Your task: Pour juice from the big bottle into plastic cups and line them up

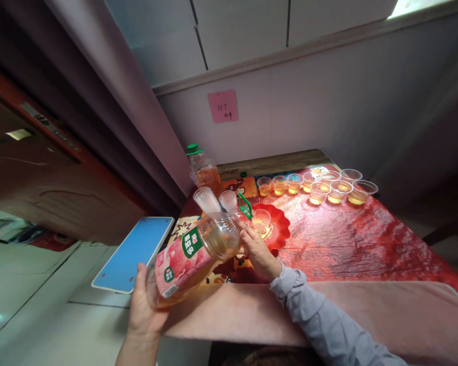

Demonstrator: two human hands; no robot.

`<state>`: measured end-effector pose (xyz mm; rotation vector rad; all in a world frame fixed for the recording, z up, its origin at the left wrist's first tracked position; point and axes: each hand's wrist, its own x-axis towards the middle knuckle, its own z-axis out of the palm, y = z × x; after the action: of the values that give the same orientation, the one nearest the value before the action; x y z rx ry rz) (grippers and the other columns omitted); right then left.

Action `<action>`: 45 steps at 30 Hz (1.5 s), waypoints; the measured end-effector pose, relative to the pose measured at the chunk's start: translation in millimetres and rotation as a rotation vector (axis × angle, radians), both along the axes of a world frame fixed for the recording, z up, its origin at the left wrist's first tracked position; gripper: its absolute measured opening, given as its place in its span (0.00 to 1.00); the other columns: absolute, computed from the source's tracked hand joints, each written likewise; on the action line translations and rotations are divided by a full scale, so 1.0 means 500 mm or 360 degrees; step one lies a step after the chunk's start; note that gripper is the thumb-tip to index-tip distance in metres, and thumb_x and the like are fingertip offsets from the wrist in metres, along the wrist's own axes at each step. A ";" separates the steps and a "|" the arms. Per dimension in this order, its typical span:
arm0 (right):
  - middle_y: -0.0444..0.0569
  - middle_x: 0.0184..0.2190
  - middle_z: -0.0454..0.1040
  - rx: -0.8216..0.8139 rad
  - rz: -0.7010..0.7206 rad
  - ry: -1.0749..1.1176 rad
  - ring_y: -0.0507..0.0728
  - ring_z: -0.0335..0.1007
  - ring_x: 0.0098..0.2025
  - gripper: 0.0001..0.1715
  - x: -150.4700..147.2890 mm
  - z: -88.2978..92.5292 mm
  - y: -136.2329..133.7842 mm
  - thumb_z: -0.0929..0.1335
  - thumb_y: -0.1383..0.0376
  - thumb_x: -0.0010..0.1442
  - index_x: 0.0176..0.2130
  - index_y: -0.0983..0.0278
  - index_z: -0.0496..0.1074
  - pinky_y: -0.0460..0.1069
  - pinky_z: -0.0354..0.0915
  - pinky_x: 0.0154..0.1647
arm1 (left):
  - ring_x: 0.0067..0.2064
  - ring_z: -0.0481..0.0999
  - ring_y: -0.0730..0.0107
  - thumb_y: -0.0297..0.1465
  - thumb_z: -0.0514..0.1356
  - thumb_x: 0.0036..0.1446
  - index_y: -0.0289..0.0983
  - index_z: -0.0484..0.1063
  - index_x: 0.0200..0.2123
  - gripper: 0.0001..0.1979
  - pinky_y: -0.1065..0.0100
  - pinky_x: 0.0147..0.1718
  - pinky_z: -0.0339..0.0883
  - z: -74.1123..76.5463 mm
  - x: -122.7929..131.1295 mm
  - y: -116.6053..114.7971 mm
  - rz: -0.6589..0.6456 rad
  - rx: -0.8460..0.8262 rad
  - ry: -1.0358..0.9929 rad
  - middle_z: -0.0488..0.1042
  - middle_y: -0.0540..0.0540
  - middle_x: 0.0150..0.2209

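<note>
My left hand [142,305] grips the base of a large clear juice bottle [193,254] with a pink and green label, tilted so its neck points right and up. My right hand [257,251] is closed around the bottle's neck, beside its green handle ring [245,206]. The mouth hangs just over a small clear cup [261,220] holding amber liquid, which stands on a red scalloped plate [282,231]. A stack of empty clear cups [207,199] lies behind the bottle.
Several small cups of amber drink [316,185] line the far side of the red-clothed table [347,239]. A second bottle with a green cap [202,170] stands at the far left corner. A blue board [135,259] sits left of the table. A pink note [223,105] hangs on the wall.
</note>
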<state>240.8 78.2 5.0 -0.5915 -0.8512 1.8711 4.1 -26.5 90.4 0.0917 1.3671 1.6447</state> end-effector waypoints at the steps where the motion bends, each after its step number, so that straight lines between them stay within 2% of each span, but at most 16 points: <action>1: 0.49 0.48 0.83 -0.0016 -0.0010 0.0011 0.56 0.82 0.33 0.48 -0.002 -0.005 0.001 0.80 0.36 0.57 0.69 0.50 0.74 0.46 0.71 0.23 | 0.52 0.88 0.41 0.45 0.52 0.74 0.35 0.74 0.69 0.30 0.39 0.57 0.78 0.003 0.000 0.000 0.0001 0.0001 0.0000 0.89 0.36 0.40; 5: 0.49 0.47 0.84 -0.0046 -0.0076 0.0027 0.54 0.82 0.32 0.47 -0.010 -0.017 0.001 0.80 0.37 0.56 0.66 0.52 0.76 0.45 0.71 0.23 | 0.48 0.89 0.43 0.41 0.54 0.73 0.34 0.76 0.67 0.27 0.42 0.55 0.81 0.002 0.001 0.004 0.0045 0.0013 0.0015 0.89 0.38 0.38; 9: 0.49 0.47 0.84 -0.0062 -0.0130 0.0059 0.55 0.83 0.34 0.46 -0.015 -0.021 -0.001 0.80 0.37 0.56 0.65 0.54 0.77 0.46 0.74 0.27 | 0.51 0.88 0.42 0.42 0.58 0.71 0.38 0.79 0.63 0.25 0.43 0.55 0.81 -0.002 0.001 0.008 0.0083 -0.0052 0.0015 0.89 0.40 0.41; 13: 0.49 0.48 0.85 -0.0107 -0.0149 0.0090 0.57 0.85 0.36 0.45 -0.020 -0.025 -0.001 0.81 0.37 0.56 0.64 0.55 0.78 0.47 0.77 0.30 | 0.53 0.87 0.42 0.40 0.58 0.71 0.37 0.79 0.63 0.24 0.42 0.55 0.80 0.004 0.004 0.006 0.0005 -0.0032 0.0073 0.89 0.39 0.44; 20: 0.49 0.43 0.85 -0.0101 -0.0158 0.0076 0.57 0.84 0.34 0.41 -0.018 -0.027 0.004 0.79 0.37 0.58 0.60 0.56 0.78 0.45 0.70 0.23 | 0.54 0.87 0.42 0.39 0.59 0.70 0.36 0.79 0.63 0.24 0.43 0.55 0.81 0.013 0.003 0.011 0.0008 -0.0066 0.0104 0.89 0.39 0.45; 27: 0.49 0.41 0.84 -0.0084 -0.0179 0.0039 0.56 0.82 0.33 0.46 -0.013 -0.022 0.009 0.78 0.34 0.58 0.63 0.58 0.75 0.45 0.70 0.24 | 0.56 0.86 0.41 0.39 0.61 0.70 0.36 0.81 0.60 0.22 0.46 0.54 0.82 0.009 -0.004 0.019 -0.0003 -0.0076 0.0085 0.89 0.39 0.45; 34: 0.50 0.43 0.84 -0.0095 -0.0151 0.0033 0.56 0.82 0.35 0.44 -0.011 -0.021 0.008 0.77 0.33 0.58 0.60 0.58 0.77 0.46 0.70 0.26 | 0.53 0.87 0.40 0.40 0.62 0.69 0.37 0.79 0.65 0.25 0.44 0.51 0.83 0.021 0.003 0.019 0.0008 -0.0103 0.0083 0.89 0.38 0.46; 38: 0.51 0.43 0.85 -0.0087 -0.0136 0.0020 0.57 0.81 0.34 0.43 -0.011 -0.020 0.007 0.77 0.32 0.59 0.57 0.59 0.78 0.46 0.69 0.25 | 0.52 0.88 0.41 0.40 0.60 0.70 0.37 0.79 0.64 0.25 0.44 0.51 0.83 0.030 0.013 0.020 0.0027 -0.0154 0.0101 0.88 0.38 0.46; 42: 0.51 0.44 0.85 -0.0091 -0.0136 0.0029 0.57 0.83 0.36 0.41 -0.011 -0.020 0.007 0.77 0.32 0.58 0.54 0.58 0.79 0.47 0.72 0.28 | 0.50 0.88 0.42 0.38 0.59 0.70 0.37 0.79 0.64 0.24 0.44 0.49 0.83 0.033 0.021 0.023 0.0068 -0.0148 0.0111 0.89 0.38 0.44; 45: 0.51 0.44 0.85 -0.0107 -0.0148 0.0050 0.58 0.84 0.38 0.41 -0.011 -0.021 0.009 0.77 0.33 0.58 0.56 0.58 0.79 0.48 0.74 0.29 | 0.49 0.89 0.42 0.39 0.59 0.71 0.36 0.78 0.66 0.25 0.45 0.48 0.84 0.034 0.025 0.023 0.0075 -0.0158 0.0124 0.89 0.38 0.43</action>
<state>235.1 82.6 -5.7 -0.6311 -0.7303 1.8253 16.5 -14.9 107.4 0.0664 1.5183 1.6237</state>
